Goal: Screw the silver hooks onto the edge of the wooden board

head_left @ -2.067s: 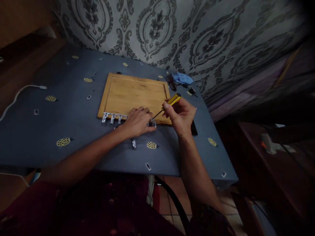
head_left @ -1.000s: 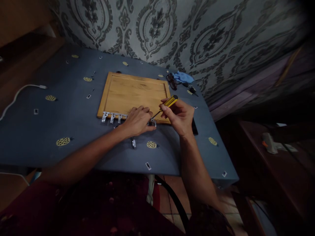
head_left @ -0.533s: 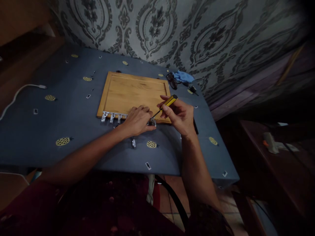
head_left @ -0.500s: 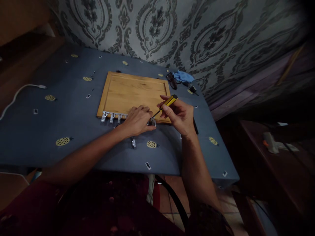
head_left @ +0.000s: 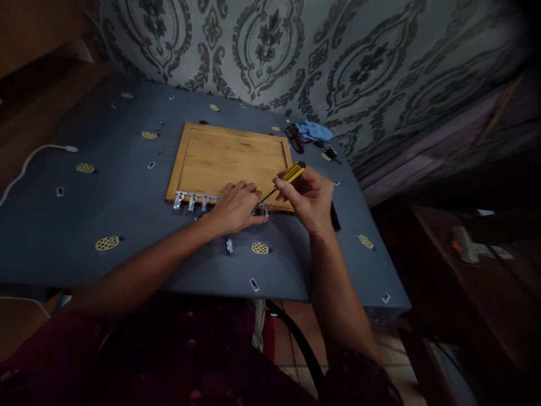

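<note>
My right hand [head_left: 313, 197] grips a screwdriver [head_left: 291, 173] by its yellow and black handle, the shaft slanting down to the left. Its tip meets the near edge of a framed wooden board [head_left: 236, 155] lying flat. Along that edge runs a silvery metal hook rail [head_left: 192, 200] with several hooks. My left hand [head_left: 239, 206] is closed over the rail's middle, fingers curled on the board and thumb below the edge, hiding part of the rail. Just right of the left thumb, the end hook [head_left: 262, 210] shows beneath the screwdriver tip. Any screw there is too small to see.
A loose metal piece [head_left: 229, 245] lies nearer me on the blue tablecloth [head_left: 139, 220]. Small screws [head_left: 159, 153] are left of the board. Sunglasses [head_left: 295, 138], a blue cloth [head_left: 315, 131] and a dark tool [head_left: 330, 152] sit at back right. A white cable [head_left: 42, 148] lies left.
My right fingers have drawn in around the screwdriver handle, and the hand has turned slightly. The left hand, board and hook rail stay in place.
</note>
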Demonstrator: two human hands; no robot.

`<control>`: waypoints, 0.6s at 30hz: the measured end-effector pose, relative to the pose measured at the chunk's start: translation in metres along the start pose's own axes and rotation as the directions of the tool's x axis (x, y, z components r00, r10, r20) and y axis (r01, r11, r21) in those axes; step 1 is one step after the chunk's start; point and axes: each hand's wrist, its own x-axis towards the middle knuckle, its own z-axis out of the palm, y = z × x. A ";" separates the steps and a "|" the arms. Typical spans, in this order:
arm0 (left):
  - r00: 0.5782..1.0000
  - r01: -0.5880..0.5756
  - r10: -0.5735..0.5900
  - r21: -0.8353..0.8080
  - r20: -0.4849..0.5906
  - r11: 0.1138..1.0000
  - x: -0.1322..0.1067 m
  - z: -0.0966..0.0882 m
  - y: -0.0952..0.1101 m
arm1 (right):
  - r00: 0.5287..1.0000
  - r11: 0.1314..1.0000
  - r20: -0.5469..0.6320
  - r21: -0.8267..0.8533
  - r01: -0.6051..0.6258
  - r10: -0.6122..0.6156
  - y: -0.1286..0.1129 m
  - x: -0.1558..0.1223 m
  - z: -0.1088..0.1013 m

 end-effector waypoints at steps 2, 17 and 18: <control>1.000 -0.006 0.006 0.001 -0.009 1.000 0.000 0.001 -0.001 | 1.000 1.000 -0.011 0.000 -0.009 0.009 0.000 0.000 0.001; 1.000 -0.010 0.010 0.001 -0.028 1.000 0.000 0.003 -0.002 | 0.998 0.999 -0.063 -0.033 0.003 -0.005 0.002 -0.001 0.003; 1.000 -0.010 0.010 0.002 -0.025 1.000 0.000 0.003 -0.002 | 0.997 0.999 -0.073 -0.041 0.011 -0.014 0.003 -0.001 0.003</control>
